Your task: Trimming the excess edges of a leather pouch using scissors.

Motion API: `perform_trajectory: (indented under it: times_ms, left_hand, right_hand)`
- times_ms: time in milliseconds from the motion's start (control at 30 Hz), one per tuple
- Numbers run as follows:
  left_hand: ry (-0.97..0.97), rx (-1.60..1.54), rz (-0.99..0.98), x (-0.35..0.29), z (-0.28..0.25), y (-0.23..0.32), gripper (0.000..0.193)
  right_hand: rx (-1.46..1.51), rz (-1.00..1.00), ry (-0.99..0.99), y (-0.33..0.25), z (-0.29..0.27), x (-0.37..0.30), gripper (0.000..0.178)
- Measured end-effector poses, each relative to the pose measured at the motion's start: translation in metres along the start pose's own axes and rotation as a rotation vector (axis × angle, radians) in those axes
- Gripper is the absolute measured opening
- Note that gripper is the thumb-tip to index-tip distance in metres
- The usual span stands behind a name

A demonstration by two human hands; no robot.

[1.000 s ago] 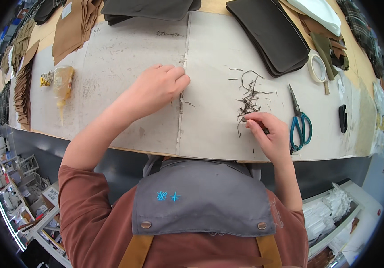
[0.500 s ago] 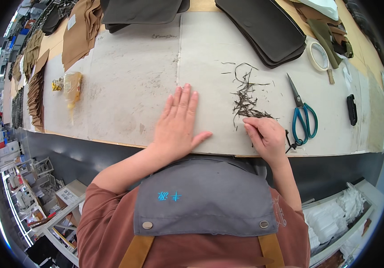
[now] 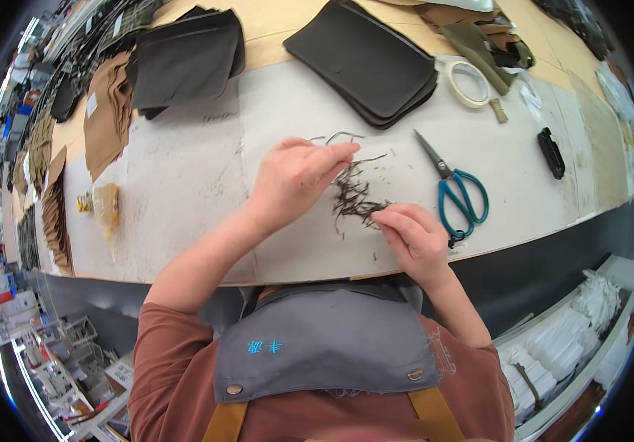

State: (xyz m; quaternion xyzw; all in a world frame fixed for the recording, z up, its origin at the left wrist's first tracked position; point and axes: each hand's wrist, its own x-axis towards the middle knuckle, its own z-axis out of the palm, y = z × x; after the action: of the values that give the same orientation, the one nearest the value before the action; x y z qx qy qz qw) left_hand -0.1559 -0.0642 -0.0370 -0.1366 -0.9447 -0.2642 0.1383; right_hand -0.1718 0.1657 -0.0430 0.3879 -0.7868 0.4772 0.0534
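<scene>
A loose heap of thin dark trimmings (image 3: pixel 354 195) lies on the pale sheet covering the table, between my two hands. My left hand (image 3: pixel 295 177) is at its upper left side, turned partly on edge, fingers reaching right over the top strands and holding nothing I can see. At the lower right of the heap is my right hand (image 3: pixel 416 239), its fingers bent and thumb and fingertips together against the trimmings; what they pinch is hidden. Scissors with teal handles (image 3: pixel 471 204) lie right of the heap, blades pointing away from me.
Stacked dark flat pieces (image 3: pixel 365 62) and another dark stack (image 3: pixel 188 62) lie farther back. A tape roll (image 3: pixel 481 87), a small brush (image 3: pixel 498 111) and a black tool (image 3: pixel 551 153) are at right. Brown pieces (image 3: pixel 107 110) and a yellowish bottle (image 3: pixel 106 208) are at left.
My left hand has lifted off its flat position on the sheet and moved to the heap's upper left, its fingers bending. My right hand stays by the heap's lower right. The view has shifted.
</scene>
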Motion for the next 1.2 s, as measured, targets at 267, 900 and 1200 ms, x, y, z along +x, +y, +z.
perform_trajectory:
  times_ms: [267,900,1200]
  left_hand:
    - [0.137,-0.05,0.015,0.065,-0.011,-0.062,0.041]
    - [-0.007,0.145,0.11,0.094,0.024,-0.028,0.058]
    - [0.014,0.4,0.36,0.11,0.051,-0.046,0.043]
  right_hand:
    - [-0.311,-0.077,0.004,0.021,-0.028,0.0,0.027]
    - [-0.7,0.191,-0.058,0.047,-0.075,0.019,0.04]
    - [-0.596,-0.071,-0.228,0.053,-0.057,0.073,0.034]
